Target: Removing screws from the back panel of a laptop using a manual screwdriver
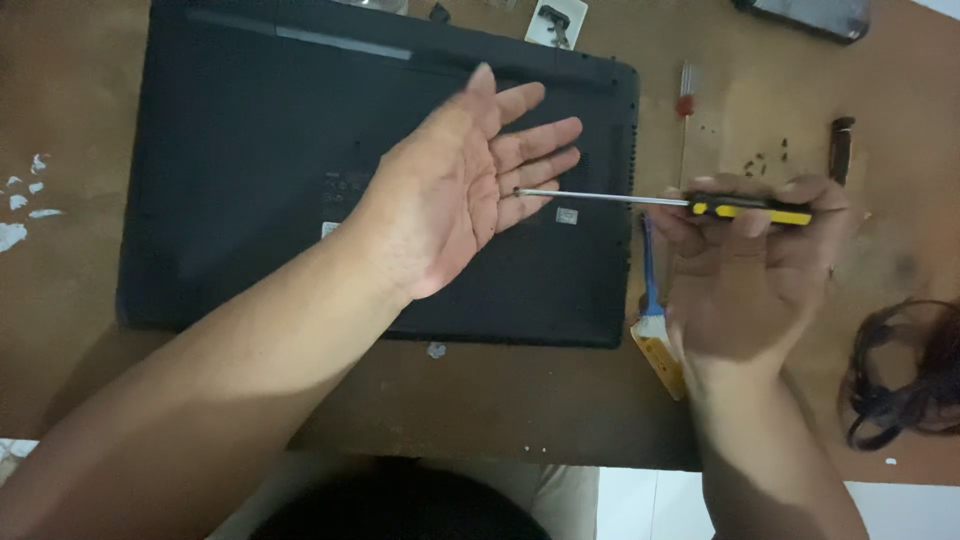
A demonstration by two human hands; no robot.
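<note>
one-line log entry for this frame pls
left hand: open, palm up over laptop | right hand: gripping screwdriver, tip at left fingers | loose screws on table

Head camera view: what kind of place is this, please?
Probably a home or small repair bench. A black laptop lies upside down on a worn brown table, small loose screws sit nearby, and the right hand holds a yellow-handled screwdriver toward the open left hand.

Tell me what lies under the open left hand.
Under the left hand lies the black laptop, turned bottom up on the brown table. Small labels show on it beside the wrist. The screwdriver tip meets the fingers. The panel directly beneath the palm is covered.
</note>
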